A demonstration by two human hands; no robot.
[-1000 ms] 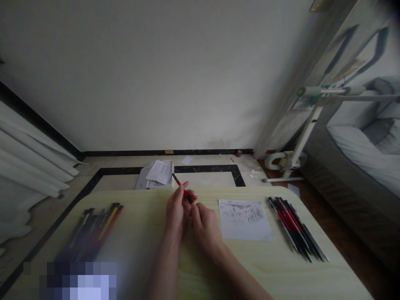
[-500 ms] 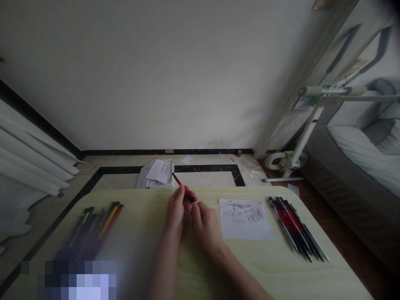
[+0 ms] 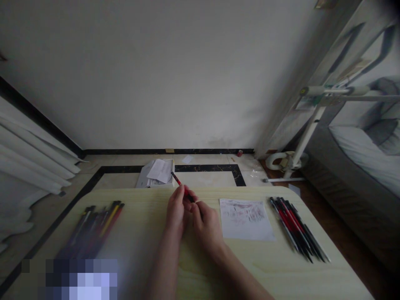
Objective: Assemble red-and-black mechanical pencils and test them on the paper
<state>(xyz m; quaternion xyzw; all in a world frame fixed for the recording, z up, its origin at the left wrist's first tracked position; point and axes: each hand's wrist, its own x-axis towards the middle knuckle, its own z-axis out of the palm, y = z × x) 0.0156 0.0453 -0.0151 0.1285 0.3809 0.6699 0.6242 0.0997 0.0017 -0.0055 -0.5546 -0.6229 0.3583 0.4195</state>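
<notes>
Above the middle of the table, my two hands meet around one red-and-black pencil [image 3: 178,181]. My left hand [image 3: 176,208] is closed on its red shaft, and the black end sticks out up and to the left. Fingers curled, my right hand [image 3: 206,223] grips the lower black part near my left fingertips. A small pale edge shows at the right fingertips; what it is I cannot make out. Just right of my right hand lies a white sheet of paper [image 3: 246,227], covered in dark and reddish strokes on its upper half.
Several red, black and silver pencils [image 3: 292,225] lie bundled on the table's [image 3: 140,225] right side. Another bundle of pencils [image 3: 96,223], some yellow, lies blurred at the left. Beyond the far edge, a box with papers [image 3: 160,171] stands on the floor. Exercise equipment [image 3: 304,137] stands right.
The view has shifted very slightly. Both hands keep their hold on the pencil in nearly the same place, with its black end tipped a little further left.
</notes>
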